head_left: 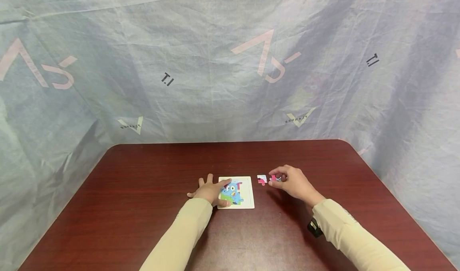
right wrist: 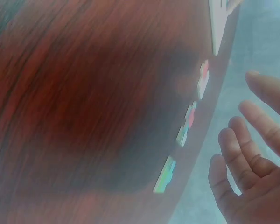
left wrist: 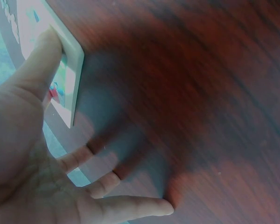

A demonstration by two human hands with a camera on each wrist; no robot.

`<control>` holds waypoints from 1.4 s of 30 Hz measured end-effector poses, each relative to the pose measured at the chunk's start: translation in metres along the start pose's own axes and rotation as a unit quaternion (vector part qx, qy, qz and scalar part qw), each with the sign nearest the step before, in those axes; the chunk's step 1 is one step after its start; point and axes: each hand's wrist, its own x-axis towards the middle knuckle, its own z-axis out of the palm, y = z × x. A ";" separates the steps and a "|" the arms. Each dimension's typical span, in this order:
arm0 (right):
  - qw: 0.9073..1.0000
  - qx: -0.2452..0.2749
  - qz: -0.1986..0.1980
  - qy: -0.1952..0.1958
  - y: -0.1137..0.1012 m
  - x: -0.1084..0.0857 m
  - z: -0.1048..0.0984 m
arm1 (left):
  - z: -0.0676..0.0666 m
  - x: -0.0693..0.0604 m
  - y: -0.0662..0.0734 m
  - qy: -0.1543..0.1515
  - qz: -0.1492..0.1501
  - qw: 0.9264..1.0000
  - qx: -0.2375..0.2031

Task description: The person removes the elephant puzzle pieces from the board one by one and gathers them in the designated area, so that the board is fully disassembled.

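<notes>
A square puzzle board point(head_left: 248, 192) with a partly assembled blue cartoon animal lies on the table. My left hand point(head_left: 207, 192) rests at its left side, fingers spread; the thumb lies on the board in the left wrist view, and the other fingers reach onto the tabletop. To the board's right is a pink and white puzzle piece point(head_left: 262, 179). Above a second puzzle piece point(right wrist: 187, 123) hovers my right hand point(head_left: 295, 182), its fingers loosely bent and holding nothing. A third, green and blue puzzle piece point(right wrist: 164, 176) shows only in the right wrist view; the hand hides it from the head view.
The dark red wooden table point(head_left: 151, 171) has rounded far corners. Behind it and at both sides hangs a grey printed cloth point(head_left: 201, 63). A black device point(head_left: 314, 227) sits at the right wrist.
</notes>
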 end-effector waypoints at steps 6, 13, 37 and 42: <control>1.000 0.010 -0.011 0.001 -0.009 0.002 0.005 | 0.002 0.003 -0.002 -0.004 -0.003 1.000 -0.001; 1.000 0.019 -0.021 -0.006 -0.018 0.004 0.012 | 0.003 0.004 -0.002 -0.004 -0.001 1.000 0.000; 0.999 0.021 0.013 -0.040 -0.039 0.016 0.039 | 0.004 0.006 -0.002 -0.004 -0.005 1.000 0.001; 0.998 0.020 0.032 -0.044 -0.047 0.020 0.046 | 0.003 0.006 -0.002 -0.005 -0.006 1.000 -0.001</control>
